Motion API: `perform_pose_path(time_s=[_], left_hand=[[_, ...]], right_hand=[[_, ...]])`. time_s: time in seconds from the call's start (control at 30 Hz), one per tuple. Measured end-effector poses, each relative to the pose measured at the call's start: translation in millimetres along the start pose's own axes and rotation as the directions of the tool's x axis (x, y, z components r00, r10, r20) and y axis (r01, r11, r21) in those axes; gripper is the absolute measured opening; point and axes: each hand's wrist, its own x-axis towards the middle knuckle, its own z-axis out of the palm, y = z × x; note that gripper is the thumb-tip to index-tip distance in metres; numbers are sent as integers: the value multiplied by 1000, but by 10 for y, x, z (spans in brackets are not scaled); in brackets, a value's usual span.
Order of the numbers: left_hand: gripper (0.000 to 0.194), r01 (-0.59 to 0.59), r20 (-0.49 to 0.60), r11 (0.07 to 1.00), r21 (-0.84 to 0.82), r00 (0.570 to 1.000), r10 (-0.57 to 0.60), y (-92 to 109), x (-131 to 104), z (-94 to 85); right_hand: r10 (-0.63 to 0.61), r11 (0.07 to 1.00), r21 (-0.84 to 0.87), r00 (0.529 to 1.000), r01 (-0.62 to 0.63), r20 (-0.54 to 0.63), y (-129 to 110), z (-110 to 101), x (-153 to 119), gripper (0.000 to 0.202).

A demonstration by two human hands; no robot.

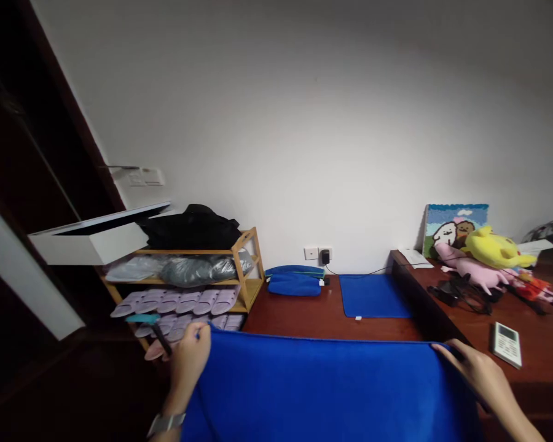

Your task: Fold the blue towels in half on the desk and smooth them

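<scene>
A large blue cloth is stretched out in front of me, its top edge nearly level. My left hand pinches its upper left corner; a watch band shows on that wrist. At the upper right corner, my right hand grips the edge between thumb and fingers. Beyond it, a smaller blue cloth lies flat on the reddish-brown wooden surface, with a small white tag at its front edge. A blue folded bundle or pouch rests near the wall. The lower part of the large cloth runs out of view.
A wooden rack at the left holds lilac slippers, plastic-wrapped items, a black bag and a white box. On the raised right surface are plush toys, a picture, cables and a white device. A cord runs from the wall socket.
</scene>
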Motion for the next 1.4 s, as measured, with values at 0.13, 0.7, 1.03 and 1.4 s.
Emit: perform_pose_path(time_s=[0.13, 0.7, 1.03, 1.4], left_hand=[[34, 89, 245, 953, 289, 956, -163, -23, 242, 927], [42, -377, 277, 863, 338, 916, 291, -604, 214, 2716], [51, -604, 449, 787, 122, 741, 499, -1045, 219, 3091], [59, -563, 584, 783, 264, 739, 335, -1062, 194, 3059]], right_hand=[[-26, 998, -46, 994, 31, 109, 146, 732, 589, 50], [63, 885, -464, 997, -37, 39, 677, 2537, 1186, 44], [73, 945, -326, 972, 4, 224, 699, 2913, 805, 63], [183, 926, -367, 950, -82, 251, 656, 2733, 835, 66]])
